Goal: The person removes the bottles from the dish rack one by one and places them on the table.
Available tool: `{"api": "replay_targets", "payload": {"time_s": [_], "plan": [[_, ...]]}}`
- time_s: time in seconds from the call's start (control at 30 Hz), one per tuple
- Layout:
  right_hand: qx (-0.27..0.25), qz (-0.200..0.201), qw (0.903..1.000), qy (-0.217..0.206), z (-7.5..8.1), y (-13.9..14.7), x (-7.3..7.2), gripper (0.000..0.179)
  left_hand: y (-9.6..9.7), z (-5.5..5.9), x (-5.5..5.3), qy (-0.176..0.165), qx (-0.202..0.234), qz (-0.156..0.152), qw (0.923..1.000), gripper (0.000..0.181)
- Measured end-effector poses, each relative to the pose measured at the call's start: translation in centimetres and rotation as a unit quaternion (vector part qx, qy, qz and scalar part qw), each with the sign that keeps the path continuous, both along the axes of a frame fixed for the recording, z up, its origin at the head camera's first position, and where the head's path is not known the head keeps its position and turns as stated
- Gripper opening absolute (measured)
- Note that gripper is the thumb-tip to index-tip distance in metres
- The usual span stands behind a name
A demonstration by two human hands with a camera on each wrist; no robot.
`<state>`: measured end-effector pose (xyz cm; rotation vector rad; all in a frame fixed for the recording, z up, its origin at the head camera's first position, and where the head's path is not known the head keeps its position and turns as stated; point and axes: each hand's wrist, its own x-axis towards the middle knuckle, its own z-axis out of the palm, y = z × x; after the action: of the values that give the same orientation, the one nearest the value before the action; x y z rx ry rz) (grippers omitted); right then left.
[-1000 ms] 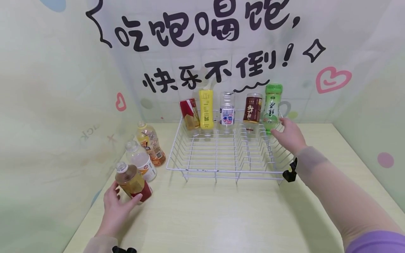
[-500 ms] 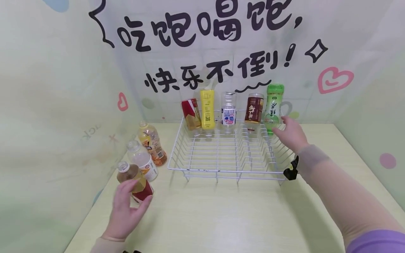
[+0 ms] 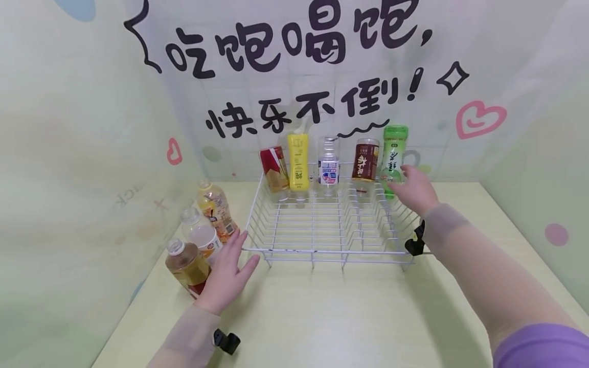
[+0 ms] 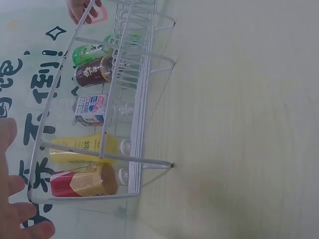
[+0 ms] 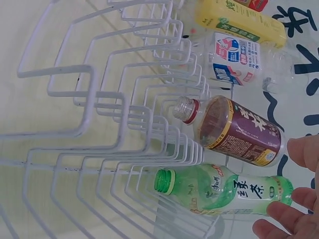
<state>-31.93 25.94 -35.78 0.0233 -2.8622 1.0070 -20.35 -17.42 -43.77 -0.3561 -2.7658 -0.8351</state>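
My left hand (image 3: 226,278) is over the table with its fingers straight and spread, holding nothing. In the head view it partly overlaps an amber bottle with a red label (image 3: 186,266) and a clear, white-labelled bottle (image 3: 200,230). Behind these stands an orange drink bottle (image 3: 215,204). My right hand (image 3: 416,191) reaches to the right side of a white wire dish rack (image 3: 299,251). Its thumb and fingers are apart, fingertips right at a green tea bottle (image 5: 229,191). That bottle leans neck down at the rack's back.
Along the rack's back, also neck down, are a plum-brown-labelled bottle (image 3: 366,158), a clear bottle (image 3: 329,171), a yellow bottle (image 3: 298,163) and a red-and-gold bottle (image 3: 275,168). A printed curtain (image 3: 276,76) hangs close behind, with side panels left and right.
My left hand has let go of the amber bottle, which stays standing at the left, and moved right and forward toward the rack. My right hand has stayed beside the green bottle.
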Motion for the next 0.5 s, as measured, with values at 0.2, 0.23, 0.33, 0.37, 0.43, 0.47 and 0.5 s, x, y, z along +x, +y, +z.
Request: {"api": "replay_targets", "payload": {"time_s": [0.2,0.23,0.33,0.37,0.43,0.47,0.5], "plan": [[-0.004,0.0,1.0,-0.002,0.5,-0.2,-1.0,0.085,0.5,-0.4,-1.2,0.008,0.003,-0.001,1.0,0.058],[-0.003,-0.001,1.0,-0.003,0.6,-0.1,-1.2,0.087,0.6,-0.5,-1.3,0.008,0.004,-0.003,1.0,0.056],[-0.004,-0.009,0.9999,-0.01,0.6,-0.1,-1.7,0.091,0.8,-0.9,-1.6,0.001,0.011,0.0,0.9999,0.054],[-0.007,-0.013,0.9998,-0.011,0.6,-0.1,-1.9,0.092,0.8,-1.0,-1.6,-0.003,0.013,0.0,0.9999,0.053],[-0.01,-0.023,0.9996,-0.011,0.6,-0.1,-2.4,0.091,0.8,-1.1,-1.7,-0.006,0.016,0.001,0.9998,0.053],[-0.016,-0.028,0.9994,-0.011,0.6,-0.2,-2.7,0.091,0.9,-1.2,-1.7,-0.008,0.019,0.004,0.9998,0.054],[-0.022,-0.034,0.9992,-0.009,0.5,-0.2,-2.9,0.09,0.9,-1.2,-1.7,-0.01,0.021,0.004,0.9997,0.054]]}}
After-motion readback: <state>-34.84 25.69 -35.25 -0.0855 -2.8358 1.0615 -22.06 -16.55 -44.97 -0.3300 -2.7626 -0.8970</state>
